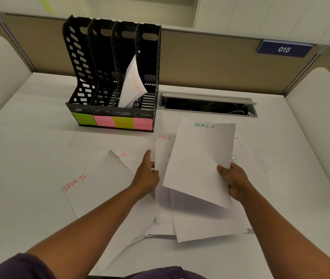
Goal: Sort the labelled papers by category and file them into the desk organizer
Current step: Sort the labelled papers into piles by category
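Note:
A black desk organizer with several upright slots stands at the back of the desk, green and pink labels along its base. One white paper leans in its third slot. My right hand grips the right edge of a white sheet marked ADMIN, lifted and tilted above the pile. My left hand pinches the left edge of a sheet marked SPORTS just behind it. Two more SPORTS papers lie flat to the left. Loose sheets spread under both hands.
An open cable tray is sunk into the desk right of the organizer. Beige partition walls enclose the back and sides, with a blue 015 plate at the upper right. The white desk extends to the left.

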